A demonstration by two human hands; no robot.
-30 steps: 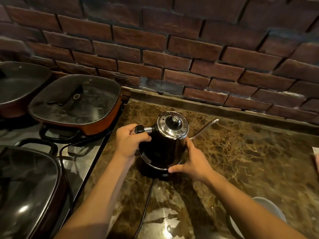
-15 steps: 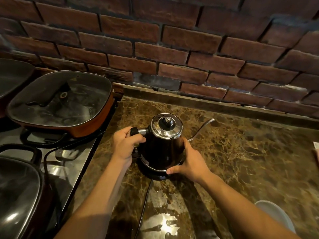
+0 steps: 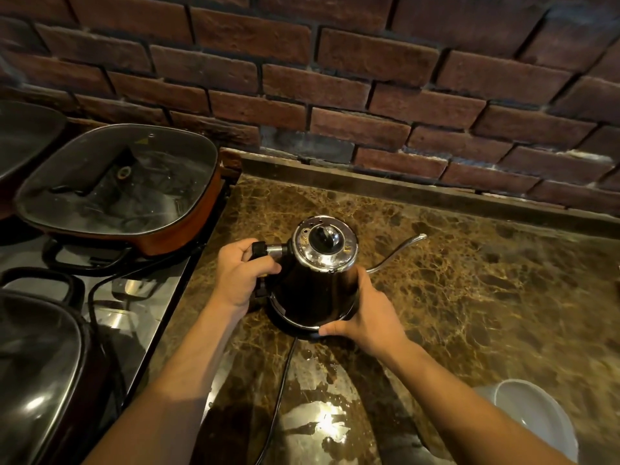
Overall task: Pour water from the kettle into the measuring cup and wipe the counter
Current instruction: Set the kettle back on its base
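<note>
Two hands are gripping the kettle (image 3: pixel 315 280), which is sitting on its black base (image 3: pixel 302 330) mid-counter (image 3: pixel 469 297), w/ the thin spout (image 3: pixel 399 251) pointing right. Left hand (image 3: pixel 240 276) is wrapping its fingers tight around the handle (image 3: pixel 265 251). Right hand (image 3: pixel 367 313) is pressing against the kettle's lower side, thumb reaching onto the base rim, fingers together. A cord (image 3: pixel 278 397) is running from the base toward the camera. White cup (image 3: pixel 536 421) is sitting at bottom right, well apart; can't tell if it's the measuring cup. Lidded pan (image 3: pixel 120 189) is resting on the stove at left.
</note>
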